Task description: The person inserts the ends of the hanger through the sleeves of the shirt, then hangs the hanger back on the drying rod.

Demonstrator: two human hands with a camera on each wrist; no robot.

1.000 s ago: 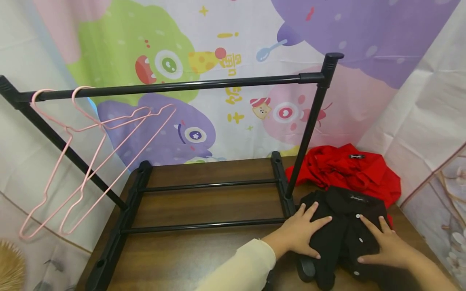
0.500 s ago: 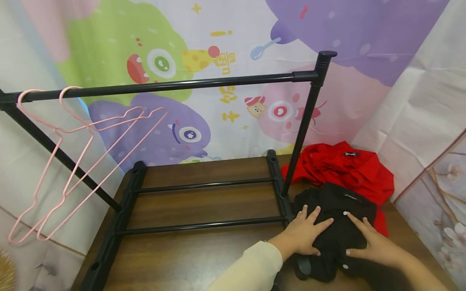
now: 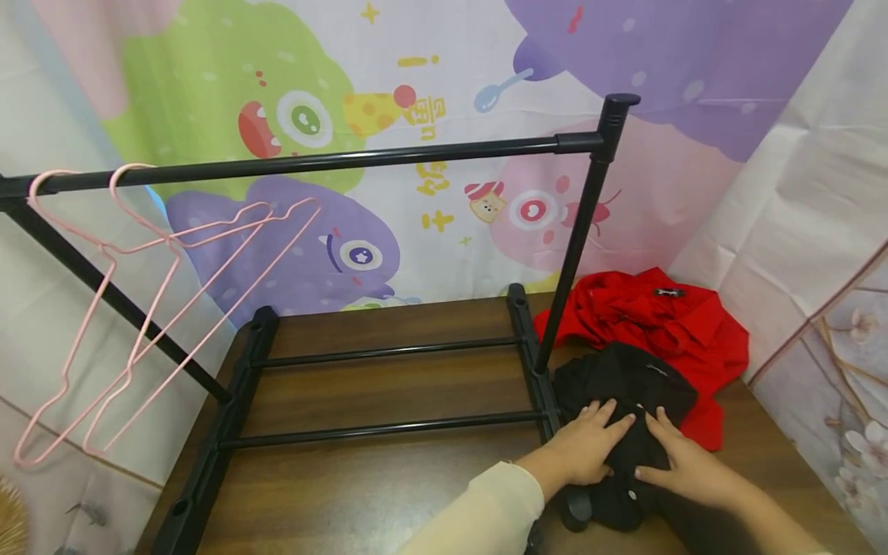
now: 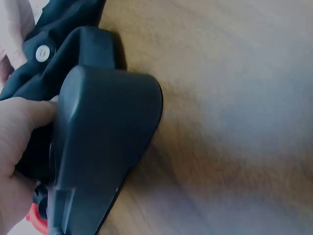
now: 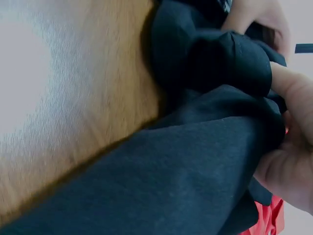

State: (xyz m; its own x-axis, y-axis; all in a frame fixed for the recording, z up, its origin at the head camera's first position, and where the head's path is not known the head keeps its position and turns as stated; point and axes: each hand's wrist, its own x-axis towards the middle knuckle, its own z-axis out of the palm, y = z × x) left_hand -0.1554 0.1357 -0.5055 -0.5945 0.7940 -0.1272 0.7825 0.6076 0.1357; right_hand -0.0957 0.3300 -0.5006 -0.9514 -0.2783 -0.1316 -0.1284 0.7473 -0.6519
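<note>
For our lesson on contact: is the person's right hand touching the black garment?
Touching. In the right wrist view, the right hand has its thumb and a finger against the black garment, with no gap visible.

Two pink hangers [image 3: 171, 240] hang from the left end of the black rack [image 3: 361, 159]. A crumpled red garment [image 3: 694, 327] lies far right on the counter [image 3: 333, 493], before a cartoon-printed backdrop [image 3: 458, 270]
</note>
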